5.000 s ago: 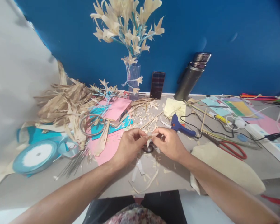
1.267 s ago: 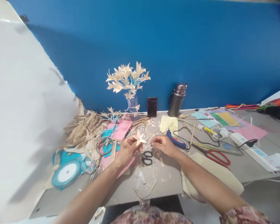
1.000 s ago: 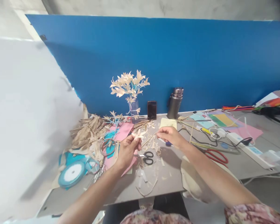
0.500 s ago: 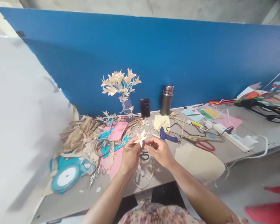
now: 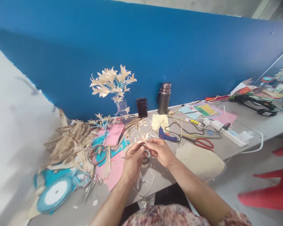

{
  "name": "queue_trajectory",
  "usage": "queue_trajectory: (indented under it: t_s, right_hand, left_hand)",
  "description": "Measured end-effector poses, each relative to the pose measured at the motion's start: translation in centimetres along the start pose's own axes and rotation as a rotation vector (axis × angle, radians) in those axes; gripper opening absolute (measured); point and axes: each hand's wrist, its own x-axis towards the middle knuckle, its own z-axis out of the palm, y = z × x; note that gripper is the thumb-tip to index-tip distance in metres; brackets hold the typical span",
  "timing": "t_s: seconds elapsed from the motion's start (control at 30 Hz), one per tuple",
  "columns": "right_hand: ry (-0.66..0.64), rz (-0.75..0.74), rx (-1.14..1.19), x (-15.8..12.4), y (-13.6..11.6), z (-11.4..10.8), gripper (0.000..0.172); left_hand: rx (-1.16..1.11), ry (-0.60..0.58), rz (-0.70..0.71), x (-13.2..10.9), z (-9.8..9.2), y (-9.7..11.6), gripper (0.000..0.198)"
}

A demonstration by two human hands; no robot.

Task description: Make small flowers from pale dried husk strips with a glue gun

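Between my fingertips is a small cream-coloured star-shaped flower (image 5: 145,138), tipped so its petals show from the side. My left hand (image 5: 134,157) pinches it from the left, and my right hand (image 5: 160,150) closes on it from the right; the exact grip at its base is hidden by the fingers. Just under the hands lies a pair of black-handled scissors (image 5: 145,157), partly covered. A blue glue gun (image 5: 166,135) rests beyond my right hand. Farther back, a clear vase (image 5: 123,108) holds a bunch of similar cream flowers (image 5: 113,81) on light-blue stems.
Dried husks (image 5: 66,141) pile up at left, near a blue ribbon spool (image 5: 55,193) and pink paper (image 5: 113,169). A phone (image 5: 141,107) and a metal flask (image 5: 164,98) stand against the blue partition. Red-handled scissors (image 5: 204,143), a beige sheet (image 5: 198,161) and a power strip (image 5: 232,136) lie right.
The flower in my fingers has turned from facing me to a side-on tilt, and both hands have drawn closer together around it. My view has shifted somewhat to the right.
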Motion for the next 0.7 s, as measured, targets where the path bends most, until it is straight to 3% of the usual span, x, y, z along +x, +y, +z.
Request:
queue_trajectory:
  t_s: [0.2,0.33,0.57,0.7]
  right_hand:
    - [-0.032,0.023,-0.007,1.0,0.5,1.0,0.024]
    - [-0.057,0.031,-0.067,1.8,0.8,1.3,0.013]
    - [-0.103,0.056,-0.204,0.9,0.6,1.2,0.007]
    - [-0.151,-0.012,-0.576,0.2,0.5,-1.0,0.014]
  left_hand:
    - [0.033,0.004,-0.051,0.5,-0.2,1.6,0.022]
    - [0.075,0.015,-0.047,0.7,-1.0,2.0,0.024]
    - [0.225,0.094,-0.191,0.6,-2.6,2.3,0.037]
    - [0.199,0.199,-0.283,0.6,-3.2,2.7,0.039]
